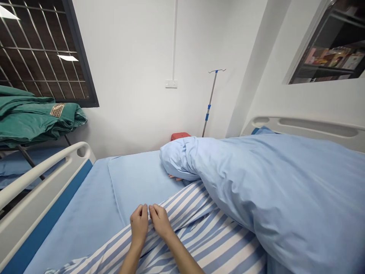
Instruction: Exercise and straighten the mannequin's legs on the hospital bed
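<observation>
My left hand point(139, 220) and my right hand point(159, 219) are side by side, almost touching, at the upper edge of a blue-and-white striped cloth point(225, 243). Both are closed, with the fingers curled in and the thumbs on top. Whatever lies inside the fingers, if anything, is hidden. The striped cloth spreads under both forearms and has creases between them. A thick light-blue quilt point(251, 179) lies bunched over its right part. Small skin-coloured tips point(175, 177), perhaps fingers or toes, show under the quilt's left end.
The bed has a light-blue sheet point(137, 175), a white end board point(68, 156) at left and another board point(313, 125) at right. Behind it stand a drip pole point(210, 101) and a red object point(180, 135). Green bedding point(37, 118) lies piled near the barred window.
</observation>
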A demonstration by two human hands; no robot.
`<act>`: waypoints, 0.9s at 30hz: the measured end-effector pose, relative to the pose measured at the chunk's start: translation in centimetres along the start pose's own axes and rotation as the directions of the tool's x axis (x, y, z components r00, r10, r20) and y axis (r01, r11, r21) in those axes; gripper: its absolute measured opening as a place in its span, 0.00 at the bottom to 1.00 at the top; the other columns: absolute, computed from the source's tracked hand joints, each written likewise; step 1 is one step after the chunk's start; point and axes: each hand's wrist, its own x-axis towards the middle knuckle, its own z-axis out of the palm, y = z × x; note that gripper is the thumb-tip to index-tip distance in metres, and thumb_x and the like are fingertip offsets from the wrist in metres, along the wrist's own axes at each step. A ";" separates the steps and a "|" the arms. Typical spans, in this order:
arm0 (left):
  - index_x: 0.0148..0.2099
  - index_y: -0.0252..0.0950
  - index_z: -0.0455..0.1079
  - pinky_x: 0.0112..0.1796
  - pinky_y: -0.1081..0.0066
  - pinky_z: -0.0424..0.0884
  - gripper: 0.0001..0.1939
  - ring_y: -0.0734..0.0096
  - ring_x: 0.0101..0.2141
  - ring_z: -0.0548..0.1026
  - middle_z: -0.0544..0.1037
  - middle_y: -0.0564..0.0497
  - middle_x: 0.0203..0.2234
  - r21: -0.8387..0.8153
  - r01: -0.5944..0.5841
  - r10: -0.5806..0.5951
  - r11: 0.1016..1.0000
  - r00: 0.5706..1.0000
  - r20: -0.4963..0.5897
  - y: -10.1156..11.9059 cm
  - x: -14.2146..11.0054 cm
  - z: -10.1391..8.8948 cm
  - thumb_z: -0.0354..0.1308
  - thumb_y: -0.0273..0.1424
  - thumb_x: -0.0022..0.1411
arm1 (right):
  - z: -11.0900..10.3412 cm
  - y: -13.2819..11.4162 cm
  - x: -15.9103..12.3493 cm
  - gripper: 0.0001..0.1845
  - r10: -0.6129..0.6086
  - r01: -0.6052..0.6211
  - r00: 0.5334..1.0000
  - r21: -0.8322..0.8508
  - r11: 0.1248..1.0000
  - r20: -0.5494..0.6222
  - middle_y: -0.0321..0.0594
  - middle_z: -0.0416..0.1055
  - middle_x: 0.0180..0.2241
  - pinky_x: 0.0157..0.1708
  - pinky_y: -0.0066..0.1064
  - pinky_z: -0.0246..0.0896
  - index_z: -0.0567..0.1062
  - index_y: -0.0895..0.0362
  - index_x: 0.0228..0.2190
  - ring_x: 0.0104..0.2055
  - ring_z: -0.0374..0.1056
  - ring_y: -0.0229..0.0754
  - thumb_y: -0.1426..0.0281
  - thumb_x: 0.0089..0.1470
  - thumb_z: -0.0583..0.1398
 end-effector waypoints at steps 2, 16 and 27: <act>0.19 0.38 0.52 0.26 0.73 0.55 0.19 0.74 0.21 0.58 0.57 0.57 0.14 -0.008 -0.003 0.004 1.000 0.999 0.039 0.9 0.3 1.7 0.43 0.43 0.57 | -1.1 0.7 0.1 0.24 0.005 -0.003 0.999 0.034 0.999 -0.053 0.32 0.56 0.17 0.25 0.26 0.48 0.59 0.56 0.19 0.22 0.54 0.34 0.53 0.59 0.47; 0.20 0.38 0.54 0.28 0.72 0.53 0.17 0.74 0.22 0.60 0.61 0.57 0.15 0.061 -0.123 0.110 0.991 0.976 0.191 2.3 0.2 7.9 0.44 0.39 0.57 | -7.7 2.6 0.9 0.24 0.002 -0.021 0.982 -0.098 0.995 -0.188 0.32 0.58 0.17 0.25 0.27 0.48 0.59 0.55 0.19 0.21 0.54 0.35 0.54 0.59 0.45; 0.22 0.38 0.50 0.28 0.74 0.53 0.16 0.74 0.23 0.60 0.57 0.57 0.16 0.366 0.042 -0.044 0.930 0.999 -0.003 -5.4 -0.8 -8.7 0.42 0.39 0.59 | -5.4 2.0 1.0 0.18 -0.024 -0.048 0.994 -0.642 0.765 -0.104 0.42 0.68 0.24 0.29 0.30 0.44 0.66 0.57 0.24 0.29 0.62 0.41 0.68 0.61 0.45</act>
